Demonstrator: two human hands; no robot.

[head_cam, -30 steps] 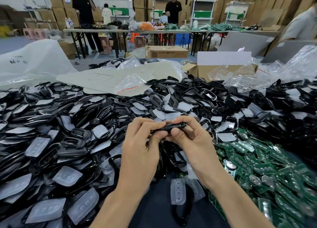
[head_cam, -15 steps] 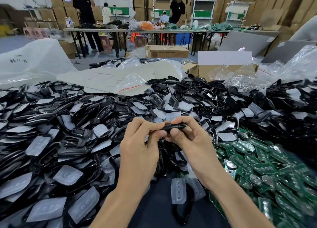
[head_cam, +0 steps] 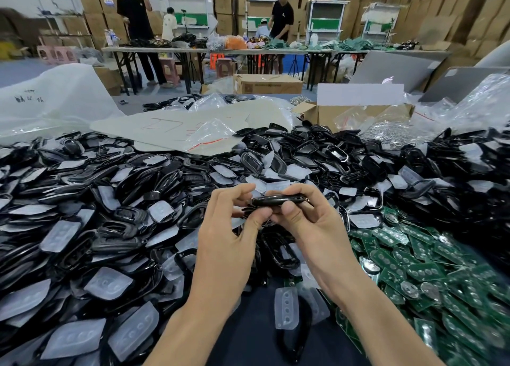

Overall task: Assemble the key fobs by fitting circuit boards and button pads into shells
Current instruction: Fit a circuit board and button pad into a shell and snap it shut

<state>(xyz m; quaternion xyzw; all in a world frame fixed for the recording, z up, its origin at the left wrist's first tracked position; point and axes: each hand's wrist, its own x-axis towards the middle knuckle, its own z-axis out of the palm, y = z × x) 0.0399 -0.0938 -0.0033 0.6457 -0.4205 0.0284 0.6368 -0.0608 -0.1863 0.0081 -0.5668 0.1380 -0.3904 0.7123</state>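
A black key fob shell (head_cam: 271, 200) is held edge-on above the table, both hands on it. My left hand (head_cam: 226, 238) pinches its left end between thumb and curled fingers. My right hand (head_cam: 309, 225) grips its right half, thumb pressed on the near edge and fingers curled over the top. What lies inside the shell is hidden. A translucent button pad (head_cam: 287, 307) lies on a black shell ring just below my wrists. Green circuit boards (head_cam: 419, 266) are heaped at the right.
A deep heap of black shells and translucent pads (head_cam: 110, 227) covers the table at left and behind. An open cardboard box (head_cam: 350, 114) and plastic bags stand at the back right. Two people work at far tables (head_cam: 248, 50).
My hands stay together on the shell. My left fingers have shifted slightly along its left end, and the shell looks a little more closed and level.
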